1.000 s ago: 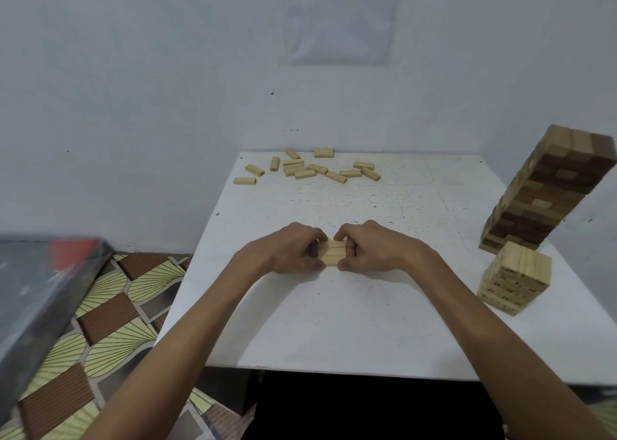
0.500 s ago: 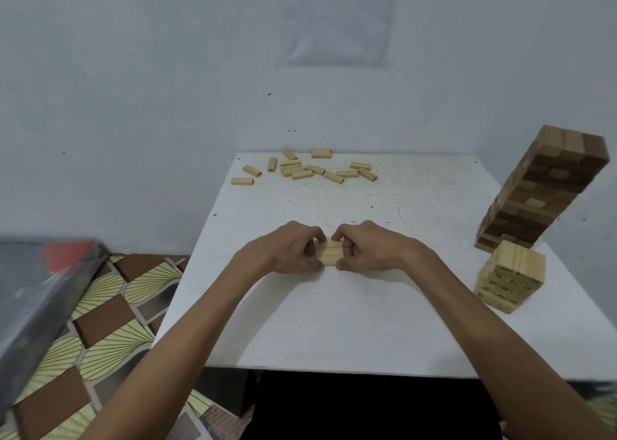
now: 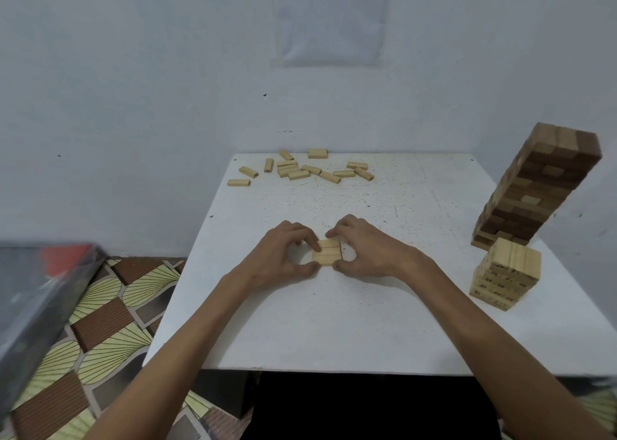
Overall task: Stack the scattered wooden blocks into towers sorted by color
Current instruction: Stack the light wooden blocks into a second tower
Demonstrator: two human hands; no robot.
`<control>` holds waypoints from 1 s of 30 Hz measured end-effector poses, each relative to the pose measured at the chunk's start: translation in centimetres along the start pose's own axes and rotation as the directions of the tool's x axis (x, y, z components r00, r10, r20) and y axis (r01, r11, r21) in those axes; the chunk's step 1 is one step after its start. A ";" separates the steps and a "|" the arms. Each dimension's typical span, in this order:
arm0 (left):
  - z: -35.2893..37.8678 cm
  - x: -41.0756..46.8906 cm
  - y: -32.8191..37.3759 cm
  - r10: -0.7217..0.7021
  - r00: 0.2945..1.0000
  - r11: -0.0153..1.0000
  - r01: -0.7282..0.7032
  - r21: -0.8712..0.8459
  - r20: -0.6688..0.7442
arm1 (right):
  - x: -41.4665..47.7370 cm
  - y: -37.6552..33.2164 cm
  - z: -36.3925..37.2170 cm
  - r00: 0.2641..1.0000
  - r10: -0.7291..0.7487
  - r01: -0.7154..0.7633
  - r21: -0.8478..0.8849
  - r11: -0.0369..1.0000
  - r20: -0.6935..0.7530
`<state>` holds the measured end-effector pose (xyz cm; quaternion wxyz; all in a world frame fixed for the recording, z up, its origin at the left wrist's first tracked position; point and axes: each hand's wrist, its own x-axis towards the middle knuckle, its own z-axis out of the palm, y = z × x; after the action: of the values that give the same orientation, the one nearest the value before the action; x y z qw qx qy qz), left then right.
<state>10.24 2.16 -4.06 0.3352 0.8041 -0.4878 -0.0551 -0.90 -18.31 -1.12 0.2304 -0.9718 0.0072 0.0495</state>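
Left hand [image 3: 287, 256] and right hand [image 3: 367, 252] pinch a flat row of pale blocks [image 3: 328, 253] from both ends, mid-way across the worktop [image 3: 334, 322]. At the right, the tall dark tower [image 3: 537, 189] looks tilted; a jolt could topple it. The short pale tower [image 3: 505, 272] stands near the right forearm, easily clipped. Loose blocks [image 3: 300, 170] lie along the far edge. Uneven squeezing may buckle the row.

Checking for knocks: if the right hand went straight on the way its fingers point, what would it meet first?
The right hand meets the blocks it pinches, then likely the left hand.
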 end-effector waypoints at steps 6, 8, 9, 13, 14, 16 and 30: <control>0.7 -0.1 -0.2 0.027 0.999 0.999 -0.028 -0.030 -0.034 | -1.2 0.5 1.5 0.989 -0.053 0.066 0.088 0.994 -0.135; 0.8 0.1 -0.2 0.034 0.999 0.999 -0.035 -0.033 -0.023 | -1.2 0.6 1.7 0.988 -0.059 0.071 0.079 0.994 -0.146; 0.7 0.1 -0.1 0.035 0.999 0.999 -0.036 -0.037 -0.017 | -1.3 0.6 1.7 0.988 -0.063 0.074 0.067 0.995 -0.143; 0.4 0.5 0.1 0.043 0.999 0.996 -0.042 -0.079 0.010 | -1.5 0.4 0.9 0.986 -0.085 0.090 0.027 0.996 -0.140; 0.3 0.6 0.1 0.056 0.998 0.994 -0.054 -0.092 0.019 | -1.7 0.4 0.6 0.986 -0.087 0.093 0.032 0.995 -0.139; 0.0 1.2 0.2 0.091 0.995 0.990 -0.085 -0.113 0.042 | -2.1 0.5 0.1 0.986 -0.093 0.099 0.036 0.994 -0.141; -1.0 8.7 6.7 0.321 0.941 0.930 -0.290 -0.227 0.111 | -7.6 2.6 -7.4 0.965 0.050 -0.044 0.029 0.999 -0.258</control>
<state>10.21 -6.53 2.74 0.3849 0.6727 -0.6220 -0.1116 -7.88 -23.98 5.07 0.2373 -0.9668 0.0609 -0.0725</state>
